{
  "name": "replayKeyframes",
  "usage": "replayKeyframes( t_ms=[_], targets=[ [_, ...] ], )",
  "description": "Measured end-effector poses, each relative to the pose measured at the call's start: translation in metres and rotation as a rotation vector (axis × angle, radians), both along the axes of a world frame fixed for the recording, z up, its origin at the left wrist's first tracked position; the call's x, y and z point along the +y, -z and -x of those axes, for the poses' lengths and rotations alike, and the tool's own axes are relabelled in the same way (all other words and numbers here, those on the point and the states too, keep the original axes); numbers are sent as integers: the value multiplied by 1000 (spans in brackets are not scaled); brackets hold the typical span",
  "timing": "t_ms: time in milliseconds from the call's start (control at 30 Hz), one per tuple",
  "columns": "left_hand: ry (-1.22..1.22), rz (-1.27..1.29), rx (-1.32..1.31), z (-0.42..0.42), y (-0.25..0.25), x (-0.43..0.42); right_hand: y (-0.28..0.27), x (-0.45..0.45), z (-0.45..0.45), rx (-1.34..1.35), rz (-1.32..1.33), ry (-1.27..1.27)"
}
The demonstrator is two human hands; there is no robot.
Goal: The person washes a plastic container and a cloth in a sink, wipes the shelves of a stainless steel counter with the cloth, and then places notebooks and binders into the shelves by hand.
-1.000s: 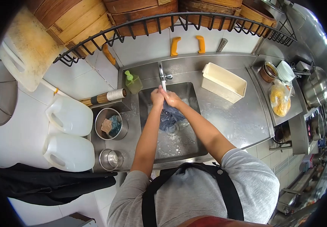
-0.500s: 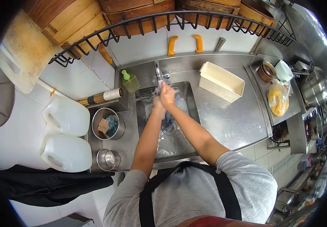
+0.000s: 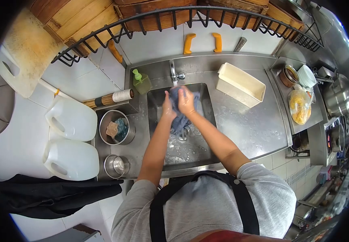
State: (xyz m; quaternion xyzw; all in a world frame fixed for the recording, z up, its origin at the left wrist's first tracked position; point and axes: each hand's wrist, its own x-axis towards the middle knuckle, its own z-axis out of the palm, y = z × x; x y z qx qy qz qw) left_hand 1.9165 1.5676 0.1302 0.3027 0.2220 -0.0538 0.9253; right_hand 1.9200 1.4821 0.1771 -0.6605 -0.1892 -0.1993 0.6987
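Observation:
Under the running tap (image 3: 173, 71), a wet blue-grey cloth (image 3: 179, 123) is bunched between my two hands and hangs down into the steel sink (image 3: 210, 133). My right hand (image 3: 185, 101) grips the cloth from the right, fingers curled over its top. On the other side, my left hand (image 3: 168, 107) presses against the cloth, its fingers pointing up towards the tap. Water droplets and suds lie on the sink floor around the drain. Part of the left fingers is hidden by the cloth.
Left of the sink stand a green soap bottle (image 3: 142, 82), a steel pot (image 3: 108, 117) with scrubbers, a small steel cup (image 3: 116, 166) and white plastic jugs (image 3: 73, 121). A cream rectangular tub (image 3: 241, 86) sits on the right. Overhead runs a black wire rack (image 3: 158, 17).
My hands were pressed together, blurred, with water splashing around them. Now they are spread apart with the cloth showing between them, and the splashing has lessened. The view has shifted slightly.

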Motion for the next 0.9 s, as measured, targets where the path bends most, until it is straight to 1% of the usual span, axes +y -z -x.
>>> replayKeyframes(
  t_ms=[67,133,200,233,267,333,367,400,467,500,533,600,633,667,700,733,767,800,833,867,900],
  targets=[
    [23,18,-44,-3,14,4,11,23,14,-78,141,-41],
    [64,73,-131,-9,43,5,24,28,10,-130,311,77],
    [99,134,-213,-11,62,2,28,22,-12,322,265,128],
    [89,-16,97,-5,25,-6,29,10,-19,520,451,150],
    [88,-22,97,-5,26,-7,32,7,-19,521,445,148],
    [37,-113,70,-13,46,-1,50,10,-17,-35,392,192],
    [38,-116,72,-18,58,2,59,20,-9,-189,392,184],
    [44,-110,87,-17,53,4,56,24,-2,-191,390,184],
    [55,-105,129,-15,42,4,44,29,8,-126,389,50],
    [39,-114,163,-12,34,-1,51,33,-8,36,336,183],
    [19,-134,202,-10,26,-7,23,22,-12,269,623,240],
    [-12,-144,251,-9,13,-18,39,20,-38,255,439,353],
    [90,12,121,-17,36,-11,42,23,-37,258,435,357],
    [95,12,121,-36,75,-5,44,27,-31,117,391,304],
    [58,426,-233,-63,118,-2,44,31,-28,-31,348,250],
    [17,839,-586,-68,111,-4,35,40,-16,-55,196,194],
    [177,648,-756,-53,110,1,24,44,-8,-39,222,124],
    [78,517,-638,-55,108,3,19,43,-4,-21,252,53],
    [-2,380,-508,-55,99,3,28,39,-13,42,294,88],
    [-75,39,-258,-54,88,7,37,31,-24,44,294,92],
    [-73,-262,38,-51,72,10,42,18,-33,-72,410,160]
  ],
)
